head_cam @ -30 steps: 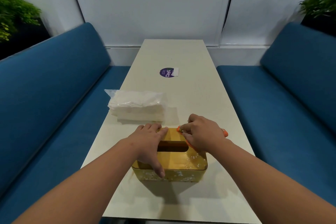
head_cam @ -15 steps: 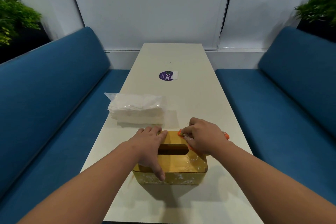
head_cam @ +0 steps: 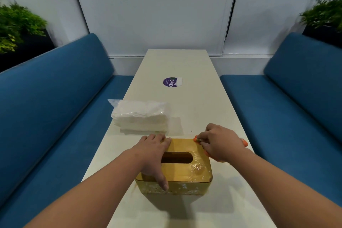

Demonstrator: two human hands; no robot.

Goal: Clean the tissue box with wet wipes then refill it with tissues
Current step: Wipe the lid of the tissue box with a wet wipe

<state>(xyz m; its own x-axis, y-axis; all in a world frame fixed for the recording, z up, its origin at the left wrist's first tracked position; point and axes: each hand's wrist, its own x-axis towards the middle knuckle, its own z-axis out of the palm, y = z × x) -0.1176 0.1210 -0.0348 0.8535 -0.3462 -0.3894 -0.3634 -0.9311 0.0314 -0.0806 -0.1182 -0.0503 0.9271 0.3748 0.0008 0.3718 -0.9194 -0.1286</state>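
A gold tissue box (head_cam: pixel 185 170) with a dark slot in its lid stands near the table's front edge. My left hand (head_cam: pixel 152 155) lies flat over its left side, fingers on the far edge and thumb down the front wall, holding it. My right hand (head_cam: pixel 221 142) is at the box's far right corner, its fingers pinched on an orange wet-wipe packet (head_cam: pixel 198 139) whose other end shows behind the wrist. A clear plastic pack of white tissues (head_cam: pixel 140 116) lies on the table beyond the box, to the left.
The long cream table (head_cam: pixel 199 102) carries a purple round sticker (head_cam: pixel 171 82) further back. Blue benches (head_cam: pixel 46 116) flank both sides, with potted plants (head_cam: pixel 16 24) behind the backrests.
The view has tilted up a little, so the box sits lower in frame. My right hand has shifted slightly right toward the box's far right corner. The left hand keeps its hold.
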